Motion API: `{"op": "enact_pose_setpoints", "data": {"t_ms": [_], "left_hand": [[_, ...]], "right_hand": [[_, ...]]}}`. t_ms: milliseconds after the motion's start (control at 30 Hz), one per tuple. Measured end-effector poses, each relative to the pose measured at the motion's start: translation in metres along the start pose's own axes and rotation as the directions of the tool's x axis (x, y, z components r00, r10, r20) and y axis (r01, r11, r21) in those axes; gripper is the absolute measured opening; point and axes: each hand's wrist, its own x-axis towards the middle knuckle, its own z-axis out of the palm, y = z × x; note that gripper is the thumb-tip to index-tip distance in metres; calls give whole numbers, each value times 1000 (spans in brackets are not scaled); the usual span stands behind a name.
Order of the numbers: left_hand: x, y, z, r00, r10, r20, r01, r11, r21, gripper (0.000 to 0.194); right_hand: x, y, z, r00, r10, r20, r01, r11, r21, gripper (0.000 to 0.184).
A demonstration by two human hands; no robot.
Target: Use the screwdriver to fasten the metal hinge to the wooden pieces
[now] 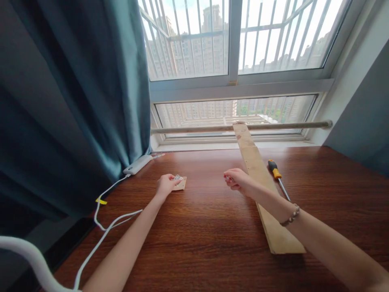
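My left hand (165,185) is closed on the left side of a small flat wooden piece (181,185) with dark holes. On top of that piece, under my fingertips, lies something small and shiny, clear or silvery (178,177); its kind is too small to tell. My right hand (238,179) is held over the table just left of the long wooden board (263,174), fingers curled into a pinch. A tiny glint shows between those fingers, but I cannot make out what it is. The right forearm, with a beaded bracelet (291,215), crosses above the board.
A screwdriver (276,170) with a black and yellow handle lies right of the board. At the left, a white power strip (138,165) and white cable (99,207) run beside the blue curtain (121,81). Behind the brown table (194,235) are a rail (194,129) and a window.
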Motion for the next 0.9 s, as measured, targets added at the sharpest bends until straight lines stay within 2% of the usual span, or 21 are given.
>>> {"op": "enact_pose_setpoints", "data": {"t_ms": [133,300,400,600,667,767,900], "left_hand": [[-4,-17,12,999,-12,-50,15,998,59,20],[1,-13,25,999,39,-9,-39,999,8,20],[4,-10,30,997,73,9,-73,997,3,20],[5,-13,37,996,86,-32,-85,995,54,35],[4,-15,39,991,121,-51,-116,989,91,40],[2,-16,42,982,180,-55,-171,976,136,36],[1,-14,44,977,209,-47,-198,965,170,31]], "right_hand": [[38,12,40,998,23,-62,-30,992,-121,22],[96,36,85,991,22,-135,-75,916,-394,25],[123,48,104,979,-56,-195,-57,847,-529,18],[140,74,122,906,-300,-299,34,756,-653,9],[141,83,124,870,-365,-332,59,745,-665,14],[144,93,129,833,-428,-351,93,733,-674,21],[154,99,134,824,-468,-321,142,718,-681,28]]}}
